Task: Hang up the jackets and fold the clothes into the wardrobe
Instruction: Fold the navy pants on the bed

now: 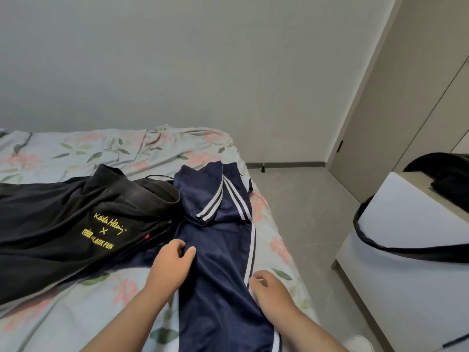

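Left hand [175, 257] pinches and right hand [269, 288] grips the slick navy track pants [218, 250] — an uneven tug could slide them off the bed [63, 153].

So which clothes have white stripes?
The navy blue trousers on the bed's right edge; the black garment beside them has yellow writing, no stripes.

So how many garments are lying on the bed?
2 for sure: navy striped track trousers along the bed's right edge, black yellow-lettered garment left of them; its folds may hide another.
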The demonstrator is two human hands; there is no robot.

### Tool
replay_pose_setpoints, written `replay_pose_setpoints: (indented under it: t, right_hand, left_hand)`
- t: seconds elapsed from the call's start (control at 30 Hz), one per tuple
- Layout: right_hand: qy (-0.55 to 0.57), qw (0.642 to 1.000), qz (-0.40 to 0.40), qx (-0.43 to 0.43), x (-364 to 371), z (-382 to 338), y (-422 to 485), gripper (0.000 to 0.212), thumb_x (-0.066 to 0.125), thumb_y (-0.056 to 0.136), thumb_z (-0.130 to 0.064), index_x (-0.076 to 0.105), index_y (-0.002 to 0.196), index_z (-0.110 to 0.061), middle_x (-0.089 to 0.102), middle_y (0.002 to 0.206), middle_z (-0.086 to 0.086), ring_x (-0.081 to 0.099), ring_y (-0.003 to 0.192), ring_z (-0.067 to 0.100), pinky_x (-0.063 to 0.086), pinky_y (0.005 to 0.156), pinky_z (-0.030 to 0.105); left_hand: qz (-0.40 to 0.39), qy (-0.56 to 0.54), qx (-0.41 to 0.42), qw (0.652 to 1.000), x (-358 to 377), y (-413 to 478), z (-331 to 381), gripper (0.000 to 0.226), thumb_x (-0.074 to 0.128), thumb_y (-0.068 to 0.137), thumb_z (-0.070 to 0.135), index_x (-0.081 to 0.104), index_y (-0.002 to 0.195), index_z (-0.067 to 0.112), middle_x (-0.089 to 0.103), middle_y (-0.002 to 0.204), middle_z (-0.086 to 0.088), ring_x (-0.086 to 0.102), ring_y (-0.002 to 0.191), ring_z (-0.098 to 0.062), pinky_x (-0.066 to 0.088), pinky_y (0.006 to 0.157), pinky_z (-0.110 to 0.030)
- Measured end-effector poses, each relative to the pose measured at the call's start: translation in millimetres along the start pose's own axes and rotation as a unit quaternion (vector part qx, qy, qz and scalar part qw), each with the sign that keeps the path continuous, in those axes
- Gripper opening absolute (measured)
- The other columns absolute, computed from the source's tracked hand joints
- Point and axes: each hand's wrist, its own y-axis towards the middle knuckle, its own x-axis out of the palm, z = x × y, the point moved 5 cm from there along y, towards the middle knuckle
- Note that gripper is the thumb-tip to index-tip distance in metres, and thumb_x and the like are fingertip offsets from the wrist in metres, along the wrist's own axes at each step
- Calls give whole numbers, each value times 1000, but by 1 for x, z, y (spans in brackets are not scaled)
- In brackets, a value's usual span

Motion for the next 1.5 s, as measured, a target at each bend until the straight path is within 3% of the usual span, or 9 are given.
replay_pose_setpoints:
  t: [0.17,0.3,0.43,0.63,0.8,0.97,1.1,1.27,1.5]
  right_hand:
    - [-36,997,33,-56,-3,-38,66,34,59,89,-29,56,122,-29,59,117,-11,56,102,4,41,86,19]
    - [14,996,24,-90,-10,-80,111,41,61,87,-22,56,127,-28,60,106,-16,58,89,-5,42,75,10]
    - [18,993,-1,-115,-6,-101,141,30,59,85,-18,57,101,-43,63,108,-10,62,89,3,44,76,13]
    - [-7,982,65,-177,-6,-104,155,60,62,88,-21,40,143,-31,35,143,-21,62,83,5,39,78,-1]
    - [116,982,23,-149,-5,-104,153,42,62,87,-32,54,128,-35,66,119,-12,62,98,5,52,94,34]
    - [123,983,16,-135,-8,-87,117,25,60,88,-24,66,102,-44,70,91,-16,63,78,5,55,70,22]
    - [216,975,11,-52,1,-64,75,23,62,90,-44,65,110,-34,62,115,-11,61,101,9,56,77,29]
    - [218,973,-63,30,25,-50,20,38,70,84,-33,54,117,-27,66,107,-9,67,91,6,55,69,23]
    - [105,990,-84,32,18,-17,-53,13,69,74,-11,73,84,-3,77,85,8,73,76,21,57,70,34]
  left_hand:
    - [85,43,106,990,-3,72,34,47,72,81,39,63,117,11,63,108,-5,60,103,-24,46,90,-35]
    - [-36,41,131,990,34,117,64,72,76,71,49,53,133,21,55,117,16,57,102,-13,44,88,-24]
    - [-93,102,112,984,72,139,65,41,67,79,38,58,117,25,55,103,14,58,98,-15,46,82,-28]
    - [-120,26,49,991,80,128,49,11,49,80,6,56,71,6,56,63,-5,50,62,-18,45,63,-34]
    - [-160,-252,-60,953,54,73,47,4,44,56,2,40,58,3,33,52,1,30,49,-11,28,44,-19]
    - [-179,-82,142,970,26,9,36,11,49,55,21,38,51,20,43,58,8,44,61,-11,35,62,-29]
    - [-237,45,221,945,22,-39,29,18,49,63,23,35,58,14,46,65,-3,45,68,-13,33,65,-26]
    - [-286,47,175,941,23,-111,27,19,47,71,22,36,66,8,45,68,-10,44,64,-13,31,63,-25]
    - [-394,-87,62,913,34,-207,36,29,54,80,47,66,89,22,65,79,7,57,74,1,44,75,-19]
